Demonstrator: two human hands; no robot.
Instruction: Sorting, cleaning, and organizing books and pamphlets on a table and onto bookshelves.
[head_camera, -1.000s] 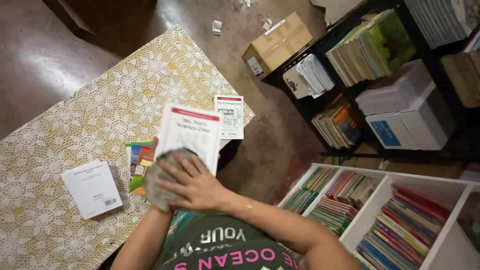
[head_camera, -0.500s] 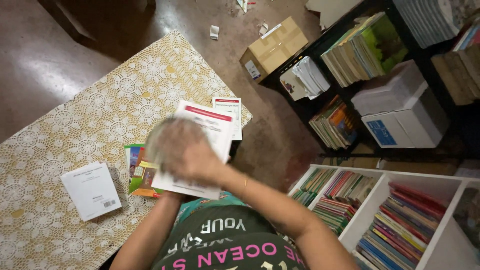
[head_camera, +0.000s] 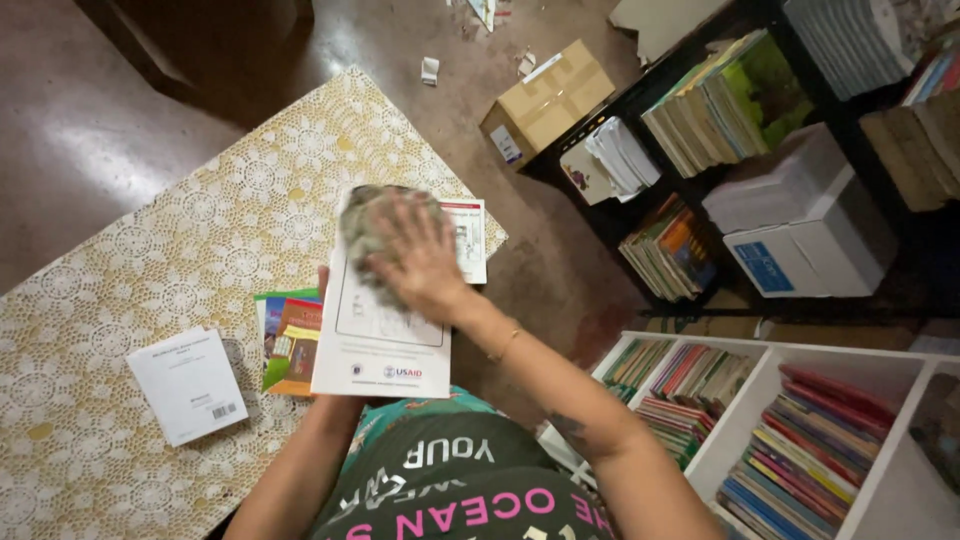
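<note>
My right hand (head_camera: 425, 262) presses a grey cloth (head_camera: 368, 228) flat against the upper part of a white paperback book (head_camera: 380, 335). My left hand (head_camera: 323, 284) grips that book at its left edge, mostly hidden behind it, and holds it above the table. Under the book, a colourful green and orange booklet (head_camera: 285, 343) lies on the cream lace tablecloth (head_camera: 150, 250). Another white booklet (head_camera: 468, 238) sticks out at the book's upper right.
A small white book (head_camera: 187, 384) lies at the left on the tablecloth. On the brown floor stand a cardboard box (head_camera: 547, 99) and paper scraps. A dark bookshelf (head_camera: 760, 150) and a white shelf of books (head_camera: 800, 420) fill the right side.
My right hand with the cloth has slid from the lower left of the book's cover up toward its top. The book has tilted and shifted slightly in my left hand.
</note>
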